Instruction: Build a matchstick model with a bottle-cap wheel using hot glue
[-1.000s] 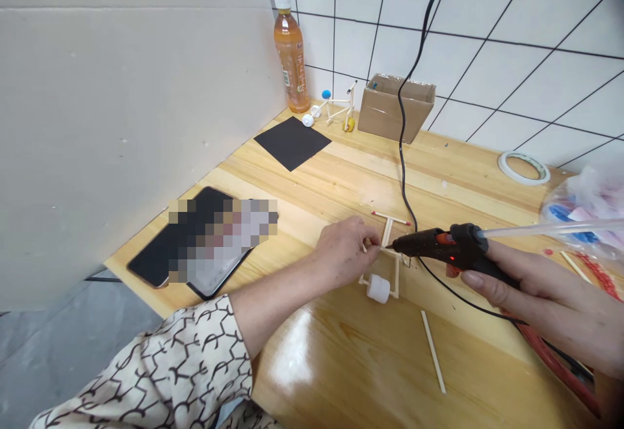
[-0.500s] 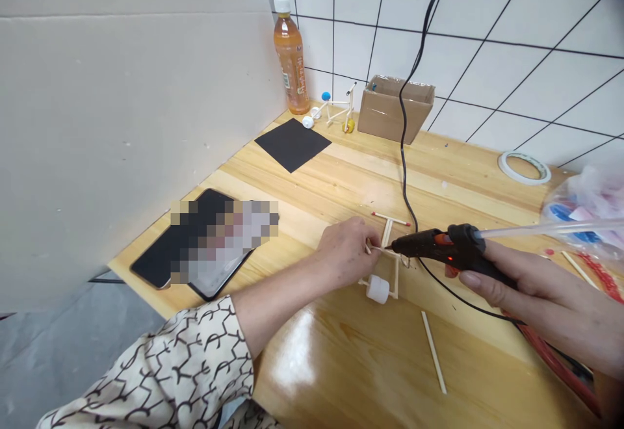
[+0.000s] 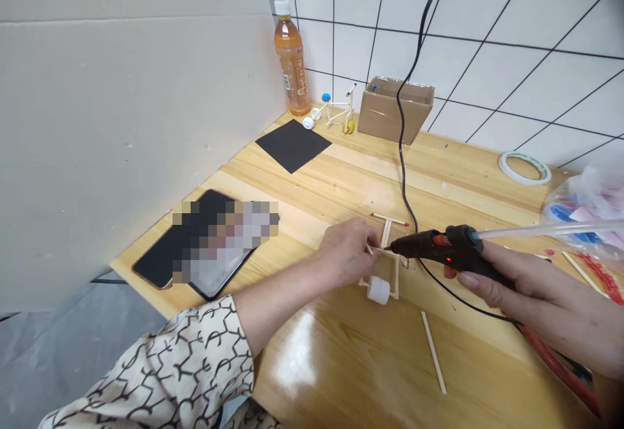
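Note:
My right hand (image 3: 526, 292) grips a black hot glue gun (image 3: 439, 247) with a clear glue stick (image 3: 550, 227) in its back and a small red light on its side. The gun's nozzle points left, right at the fingertips of my left hand (image 3: 348, 250). These fingers are closed in a pinch on a thin wooden stick (image 3: 369, 249), mostly hidden by the hand. Under and beside them lies a small frame of wooden sticks (image 3: 396, 279). A white roller (image 3: 379, 290) sits at its near end, and a red-tipped matchstick (image 3: 390, 219) crosses its far end.
A loose stick (image 3: 433, 352) lies in front. Two phones (image 3: 166, 257) are at left. Behind are black paper (image 3: 292, 146), a drink bottle (image 3: 291, 68), a finished stick model (image 3: 336, 114), a cardboard box (image 3: 394, 114) and a tape roll (image 3: 504, 166). The gun's black cord (image 3: 402, 156) crosses the table.
The glue gun has shifted very slightly left at the left fingertips. Both hands otherwise keep their places and grips.

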{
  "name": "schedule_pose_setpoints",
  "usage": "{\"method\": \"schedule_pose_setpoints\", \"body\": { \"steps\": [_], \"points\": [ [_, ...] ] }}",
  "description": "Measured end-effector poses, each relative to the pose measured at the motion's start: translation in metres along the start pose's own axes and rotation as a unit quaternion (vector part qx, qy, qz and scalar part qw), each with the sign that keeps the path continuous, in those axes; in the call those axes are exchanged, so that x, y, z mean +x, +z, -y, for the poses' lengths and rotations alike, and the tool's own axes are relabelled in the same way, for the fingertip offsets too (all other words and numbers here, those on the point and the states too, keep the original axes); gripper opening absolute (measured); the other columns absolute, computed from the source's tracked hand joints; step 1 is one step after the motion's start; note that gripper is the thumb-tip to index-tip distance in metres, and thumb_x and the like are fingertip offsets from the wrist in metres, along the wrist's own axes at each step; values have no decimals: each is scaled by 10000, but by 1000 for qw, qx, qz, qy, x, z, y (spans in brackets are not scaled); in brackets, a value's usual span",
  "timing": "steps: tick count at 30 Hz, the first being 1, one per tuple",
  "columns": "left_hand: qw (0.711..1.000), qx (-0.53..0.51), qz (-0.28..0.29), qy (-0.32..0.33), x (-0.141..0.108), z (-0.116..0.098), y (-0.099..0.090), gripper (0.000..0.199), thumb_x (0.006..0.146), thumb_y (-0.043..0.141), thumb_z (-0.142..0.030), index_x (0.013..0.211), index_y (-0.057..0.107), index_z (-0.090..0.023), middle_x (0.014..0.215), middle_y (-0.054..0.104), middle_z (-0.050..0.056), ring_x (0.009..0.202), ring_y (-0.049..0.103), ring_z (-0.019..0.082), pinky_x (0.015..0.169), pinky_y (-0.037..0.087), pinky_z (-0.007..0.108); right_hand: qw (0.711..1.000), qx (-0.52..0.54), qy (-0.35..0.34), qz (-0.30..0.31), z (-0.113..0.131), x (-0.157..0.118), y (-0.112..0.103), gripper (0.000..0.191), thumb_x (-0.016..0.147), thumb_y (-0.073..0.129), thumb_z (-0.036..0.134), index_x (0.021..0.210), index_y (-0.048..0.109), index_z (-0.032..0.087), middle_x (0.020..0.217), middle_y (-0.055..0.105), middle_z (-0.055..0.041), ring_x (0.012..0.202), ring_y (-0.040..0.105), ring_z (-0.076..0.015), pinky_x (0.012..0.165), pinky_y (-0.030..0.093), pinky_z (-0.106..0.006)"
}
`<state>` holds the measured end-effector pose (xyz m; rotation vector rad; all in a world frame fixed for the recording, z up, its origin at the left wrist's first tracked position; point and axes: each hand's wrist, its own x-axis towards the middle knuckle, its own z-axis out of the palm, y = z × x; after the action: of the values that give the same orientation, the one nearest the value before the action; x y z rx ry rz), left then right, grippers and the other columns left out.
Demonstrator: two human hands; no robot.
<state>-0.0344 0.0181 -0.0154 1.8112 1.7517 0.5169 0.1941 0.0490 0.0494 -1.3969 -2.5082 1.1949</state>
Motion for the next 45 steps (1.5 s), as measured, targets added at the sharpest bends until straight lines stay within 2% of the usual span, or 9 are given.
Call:
{"method": "schedule_pose_setpoints", "body": {
  "steps": [7,14,20,28,34,39,45],
  "points": [
    [1000,-2,6,-4,0,0,-1,105,720,579,-265,754,670,-227,807,640,-9,702,571,141,622,427,246,1000,-2,-7,-2,0,0,-1,366,804,455,531,1057,559,288,900,664,-14,970,585,-281,726,524,-330],
    [1000,-8,6,-5,1,0,-1,95,716,580,-263,735,666,-228,785,639,-16,687,565,137,606,418,241,1000,-7,3,-7,0,-3,-1,332,807,458,527,1042,540,309,926,660,17,968,591,-242,730,518,-280],
    [1000,-4,10,-2,1,0,-1,95,717,576,-259,729,664,-226,780,638,-15,682,567,140,591,408,244,1000,-17,-5,2,0,0,0,325,820,441,522,1049,518,304,933,649,7,1003,568,-255,739,515,-296],
    [1000,0,13,-2,1,0,-2,105,716,567,-263,740,664,-231,775,632,-15,680,564,141,588,409,244,1000,-19,3,6,2,1,1,321,819,411,552,936,533,279,780,621,-4,953,583,-271,705,522,-317],
    [1000,0,16,-2,2,-1,-3,115,716,570,-275,745,672,-232,786,646,-14,703,571,144,607,417,242,999,-33,-25,-2,-8,-2,0,348,829,426,526,1102,499,324,909,640,9,995,570,-260,723,521,-313],
    [1000,-2,15,-3,2,0,-2,123,712,561,-269,744,675,-233,779,647,-14,694,569,144,586,406,241,999,-41,-25,-6,-10,-3,0,346,838,429,509,1141,483,352,1006,638,30,978,585,-230,765,513,-299],
    [1000,-3,10,3,2,0,-2,125,703,548,-248,732,668,-233,766,643,-19,678,568,141,576,403,241,998,-47,-33,-11,-6,0,1,318,831,422,524,1061,517,327,894,649,18,942,597,-246,694,528,-294]
  ]
}}
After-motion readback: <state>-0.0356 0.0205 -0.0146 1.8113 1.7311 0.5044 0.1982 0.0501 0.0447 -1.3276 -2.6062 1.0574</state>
